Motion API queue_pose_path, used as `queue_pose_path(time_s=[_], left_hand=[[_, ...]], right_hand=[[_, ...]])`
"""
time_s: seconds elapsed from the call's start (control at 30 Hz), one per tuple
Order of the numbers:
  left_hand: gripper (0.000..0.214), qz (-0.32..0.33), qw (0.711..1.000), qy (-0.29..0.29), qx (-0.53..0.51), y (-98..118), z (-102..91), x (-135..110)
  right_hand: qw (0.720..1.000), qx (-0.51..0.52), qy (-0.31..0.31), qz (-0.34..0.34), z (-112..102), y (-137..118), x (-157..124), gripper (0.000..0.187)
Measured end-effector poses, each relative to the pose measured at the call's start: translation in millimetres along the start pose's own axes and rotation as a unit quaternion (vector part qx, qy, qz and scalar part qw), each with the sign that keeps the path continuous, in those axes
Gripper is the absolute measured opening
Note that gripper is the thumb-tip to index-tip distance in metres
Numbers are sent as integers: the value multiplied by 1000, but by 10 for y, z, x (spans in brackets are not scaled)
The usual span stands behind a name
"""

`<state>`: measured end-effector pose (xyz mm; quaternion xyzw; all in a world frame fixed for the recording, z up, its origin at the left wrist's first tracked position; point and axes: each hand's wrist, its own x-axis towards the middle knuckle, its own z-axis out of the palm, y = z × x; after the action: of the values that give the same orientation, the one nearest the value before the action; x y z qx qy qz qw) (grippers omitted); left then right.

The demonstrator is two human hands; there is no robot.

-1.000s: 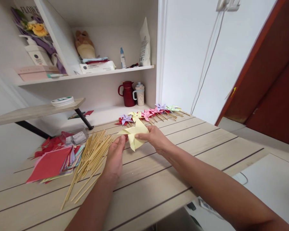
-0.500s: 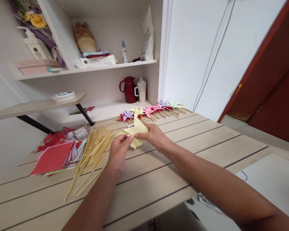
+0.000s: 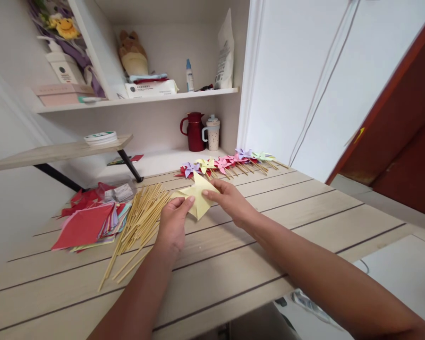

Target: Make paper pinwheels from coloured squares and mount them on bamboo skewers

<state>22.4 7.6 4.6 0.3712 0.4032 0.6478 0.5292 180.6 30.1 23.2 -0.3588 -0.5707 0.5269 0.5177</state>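
Between my two hands, above the slatted table [image 3: 233, 264], is a pale yellow paper pinwheel [image 3: 198, 194] with pointed blades. My left hand [image 3: 175, 217] pinches its lower left side, thumb on top. On the right side my right hand [image 3: 228, 196] grips it, with the thumb lying on the paper near the middle. The fingers under the paper are partly hidden. Just left of my left hand lies a loose bundle of thin wooden sticks [image 3: 141, 222]. Behind the paper, a row of finished pinwheels on sticks [image 3: 221, 164] in purple, yellow, pink and green lies along the table.
A stack of coloured paper squares [image 3: 85, 226] sits at the left, beside a clear plastic packet [image 3: 122, 192]. A small raised wooden shelf [image 3: 63, 151] has black legs. At the back stand a red jug [image 3: 195, 133] and a speckled cup [image 3: 213, 133].
My thumbs have moved apart from the pinwheel's centre, and more of its middle shows flat. Both hands still hold it. The whole view has shifted slightly.
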Motion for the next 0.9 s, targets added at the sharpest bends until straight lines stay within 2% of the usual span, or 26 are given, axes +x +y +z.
queue_pose_path(time_s=[0.1, 0.2, 0.3, 0.37, 0.53, 0.67, 0.77, 0.9], left_hand=[[31, -19, 999, 27, -32, 38, -46, 25], [27, -27, 996, 40, -80, 78, -72, 37], [22, -30, 991, 49, -124, 112, -79, 43], [17, -33, 987, 59, -146, 132, -83, 50], [9, -35, 978, 83, -189, 163, -88, 56], [14, -31, 978, 52, -199, 135, -72, 23], [17, -34, 982, 29, -184, 102, -56, -2], [24, -32, 985, 24, -167, 84, -39, -20]], right_hand=[[998, -9, 36, -58, -44, 33, 37, 36], [985, -96, 54, -135, -73, 59, 46, 51], [934, -241, 79, -252, -59, 58, -2, 55], [898, -309, 90, -299, -33, 61, -47, 53], [860, -381, 55, -336, 28, 181, -95, 44], [845, -401, 11, -353, 64, 304, -97, 37], [844, -389, 5, -369, 80, 323, -100, 28], [859, -344, 29, -379, 83, 271, -101, 16]])
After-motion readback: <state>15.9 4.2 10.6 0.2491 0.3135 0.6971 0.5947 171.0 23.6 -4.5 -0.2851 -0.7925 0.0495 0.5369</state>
